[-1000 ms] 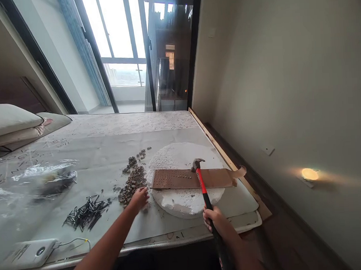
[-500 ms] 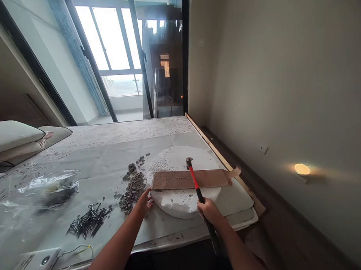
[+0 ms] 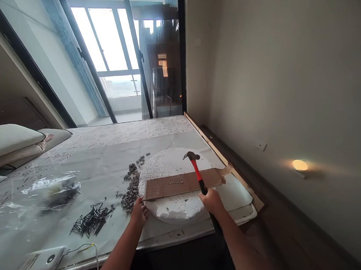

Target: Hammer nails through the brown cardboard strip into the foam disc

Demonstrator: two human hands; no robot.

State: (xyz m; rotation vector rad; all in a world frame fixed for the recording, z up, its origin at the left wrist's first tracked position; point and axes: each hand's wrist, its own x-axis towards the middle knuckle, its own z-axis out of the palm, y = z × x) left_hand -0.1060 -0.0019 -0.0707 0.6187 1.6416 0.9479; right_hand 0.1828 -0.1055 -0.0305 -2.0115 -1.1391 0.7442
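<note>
One hammer [image 3: 197,174] slants up from the right hand [image 3: 213,200] over the board [image 3: 171,186].

A dull, dark metal head and a glossy red grip are being shown by the hammer [image 3: 197,174]; the foam disc [image 3: 166,164] is being seen as rough and grainy, the board [image 3: 171,186] as matt.

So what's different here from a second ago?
The left hand left the pile of small brown pieces and now rests against the rim of the foam disc. The hammer has tipped up, head off the brown board; the right hand still grips its handle. The nails lie as before.
</note>
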